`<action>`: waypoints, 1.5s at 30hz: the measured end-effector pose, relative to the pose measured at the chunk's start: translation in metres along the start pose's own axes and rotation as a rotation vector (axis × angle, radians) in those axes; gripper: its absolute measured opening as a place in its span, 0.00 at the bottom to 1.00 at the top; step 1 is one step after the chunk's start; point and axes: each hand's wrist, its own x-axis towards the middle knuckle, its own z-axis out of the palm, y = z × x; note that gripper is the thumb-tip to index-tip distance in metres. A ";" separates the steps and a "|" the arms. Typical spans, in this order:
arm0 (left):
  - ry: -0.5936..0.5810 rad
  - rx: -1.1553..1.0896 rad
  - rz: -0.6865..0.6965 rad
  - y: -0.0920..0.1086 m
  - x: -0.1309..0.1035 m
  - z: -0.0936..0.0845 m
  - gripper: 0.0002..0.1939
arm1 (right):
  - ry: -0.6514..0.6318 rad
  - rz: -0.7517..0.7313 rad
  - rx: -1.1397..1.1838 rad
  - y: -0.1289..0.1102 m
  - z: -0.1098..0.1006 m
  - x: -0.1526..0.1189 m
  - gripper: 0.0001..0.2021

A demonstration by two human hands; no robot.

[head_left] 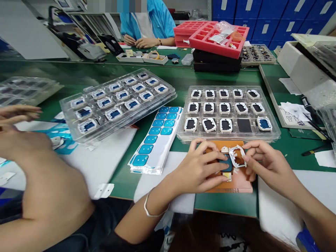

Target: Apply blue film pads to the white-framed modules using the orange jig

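Note:
An orange fixture block (241,183) lies at the table's front edge, with a dark blue piece (226,165) at its middle. My left hand (199,166) rests over the block's left part, fingers spread, fingertips on or just above the blue piece. Between thumb and fingers, my right hand (265,159) pinches a white frame (237,156), tilted above the block's right side. Behind the block, a clear tray (181,134) holds several white frames with dark centres; one compartment at its front has no white frame. To the left lies a sheet of blue stickers (160,150).
A second clear tray (65,122) of white frames sits tilted at the left. Another person's arm (47,175) reaches in at far left. Red trays (215,45) are stacked at the back, near a person in blue (164,24). Papers and pens lie right.

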 end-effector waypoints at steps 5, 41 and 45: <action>-0.020 -0.023 -0.014 -0.002 0.000 -0.001 0.12 | -0.001 -0.084 -0.215 0.007 -0.017 0.004 0.14; 0.142 -0.018 -0.179 0.000 -0.005 0.001 0.23 | -0.002 -0.742 -0.651 0.009 -0.001 0.014 0.16; 0.104 -0.059 -0.204 -0.004 -0.005 0.003 0.23 | -0.011 -0.714 -0.639 0.012 0.001 0.015 0.12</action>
